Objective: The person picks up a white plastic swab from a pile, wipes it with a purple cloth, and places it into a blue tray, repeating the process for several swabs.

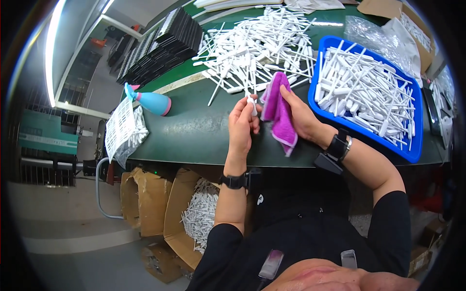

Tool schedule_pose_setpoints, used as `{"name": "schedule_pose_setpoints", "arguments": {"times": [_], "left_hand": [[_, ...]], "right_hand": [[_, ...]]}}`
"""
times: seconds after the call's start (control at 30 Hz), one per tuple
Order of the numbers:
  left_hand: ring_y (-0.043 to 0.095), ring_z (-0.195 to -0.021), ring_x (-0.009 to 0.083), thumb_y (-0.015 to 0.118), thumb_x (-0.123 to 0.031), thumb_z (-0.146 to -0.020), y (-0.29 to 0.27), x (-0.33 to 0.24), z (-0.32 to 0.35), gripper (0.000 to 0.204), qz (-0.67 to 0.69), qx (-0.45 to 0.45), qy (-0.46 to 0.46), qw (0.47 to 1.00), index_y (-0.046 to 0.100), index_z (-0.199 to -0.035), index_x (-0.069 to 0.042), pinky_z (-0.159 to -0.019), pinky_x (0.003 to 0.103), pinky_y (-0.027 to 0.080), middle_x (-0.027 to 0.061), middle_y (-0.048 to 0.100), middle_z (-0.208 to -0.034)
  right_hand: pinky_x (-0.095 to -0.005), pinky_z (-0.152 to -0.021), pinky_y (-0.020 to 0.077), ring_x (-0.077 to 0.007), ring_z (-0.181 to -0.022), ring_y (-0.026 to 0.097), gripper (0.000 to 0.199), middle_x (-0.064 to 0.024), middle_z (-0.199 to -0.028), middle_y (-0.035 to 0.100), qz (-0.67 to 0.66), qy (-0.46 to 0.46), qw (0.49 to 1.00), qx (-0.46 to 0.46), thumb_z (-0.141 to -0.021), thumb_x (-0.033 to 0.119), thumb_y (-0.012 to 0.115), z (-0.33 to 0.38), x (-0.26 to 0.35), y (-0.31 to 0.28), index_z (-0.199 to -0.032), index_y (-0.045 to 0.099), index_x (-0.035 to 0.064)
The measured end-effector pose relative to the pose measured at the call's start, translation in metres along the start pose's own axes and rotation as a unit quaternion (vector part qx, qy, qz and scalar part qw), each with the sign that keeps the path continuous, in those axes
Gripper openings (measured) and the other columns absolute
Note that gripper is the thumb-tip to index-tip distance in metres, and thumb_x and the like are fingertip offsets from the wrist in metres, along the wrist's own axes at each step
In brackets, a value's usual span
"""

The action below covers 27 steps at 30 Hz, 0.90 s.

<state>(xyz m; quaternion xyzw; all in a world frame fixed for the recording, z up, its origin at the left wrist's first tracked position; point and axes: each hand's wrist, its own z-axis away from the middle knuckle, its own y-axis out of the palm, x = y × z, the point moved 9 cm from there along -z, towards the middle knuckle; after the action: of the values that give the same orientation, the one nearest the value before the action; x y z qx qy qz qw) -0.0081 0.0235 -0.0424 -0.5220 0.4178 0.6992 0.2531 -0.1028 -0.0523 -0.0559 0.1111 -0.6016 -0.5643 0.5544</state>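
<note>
White plastic stick (252, 107) with a flat, wider end: in the left hand (239, 125), above the desk (194, 133), near the loose pile (262, 41). Left fingers are clamped on the stick; right hand (304, 116) has its fingers closed on a purple cloth (282, 123), just beside it. Step judged as wiping. Best method: pinch firmly near one end, wrap cloth around both faces, draw lengthwise without bending the thin stem, rotate, inspect, then refold to clean fabric.
</note>
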Motion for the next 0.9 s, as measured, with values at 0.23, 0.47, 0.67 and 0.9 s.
{"name": "schedule_pose_setpoints", "arguments": {"times": [0.23,0.47,0.67,0.9], "left_hand": [[0.046,-0.049,0.0034,0.052,-0.017,-0.095,0.034,0.002,0.030,0.024,-0.149,0.022,0.028,0.988,0.052,-0.108,0.002,-0.042,0.018,0.036,0.0057,0.064,-0.078],[0.046,-0.046,0.0044,0.052,-0.022,-0.095,0.040,-0.009,0.034,0.024,-0.214,-0.015,0.076,0.974,0.053,-0.099,0.002,-0.039,0.019,0.035,0.0039,0.061,-0.069],[0.044,-0.041,0.0060,0.049,-0.028,-0.097,0.037,0.044,0.037,0.027,-0.225,0.062,-0.130,0.964,0.050,-0.082,-0.005,-0.036,0.020,0.032,-0.0003,0.050,-0.057],[0.048,-0.041,0.0103,0.050,-0.029,-0.096,0.046,0.049,0.090,0.030,-0.196,0.065,-0.173,0.963,0.045,-0.076,-0.007,-0.036,0.023,0.034,0.0003,0.049,-0.054]], "right_hand": [[-0.0328,-0.076,0.0490,-0.0177,-0.082,0.059,0.049,-0.0092,-0.096,0.062,-0.054,0.101,0.951,0.287,-0.100,0.045,0.031,-0.007,-0.019,-0.002,-0.116,0.051,0.0037],[-0.0294,-0.068,0.0477,-0.0161,-0.069,0.056,0.051,-0.0074,-0.085,0.060,-0.015,0.080,0.992,0.098,-0.099,0.047,0.031,0.005,-0.008,0.005,-0.114,0.052,0.0026],[-0.0274,-0.059,0.0432,-0.0117,-0.055,0.044,0.035,0.0006,-0.069,0.048,-0.003,0.046,0.994,0.097,-0.098,0.039,0.042,-0.005,-0.013,-0.004,-0.101,0.051,0.0051],[-0.0278,-0.059,0.0417,-0.0092,-0.055,0.038,0.030,0.0030,-0.065,0.039,-0.064,0.074,0.990,0.100,-0.098,0.036,0.046,-0.002,-0.021,-0.010,-0.092,0.048,0.0071]]}}
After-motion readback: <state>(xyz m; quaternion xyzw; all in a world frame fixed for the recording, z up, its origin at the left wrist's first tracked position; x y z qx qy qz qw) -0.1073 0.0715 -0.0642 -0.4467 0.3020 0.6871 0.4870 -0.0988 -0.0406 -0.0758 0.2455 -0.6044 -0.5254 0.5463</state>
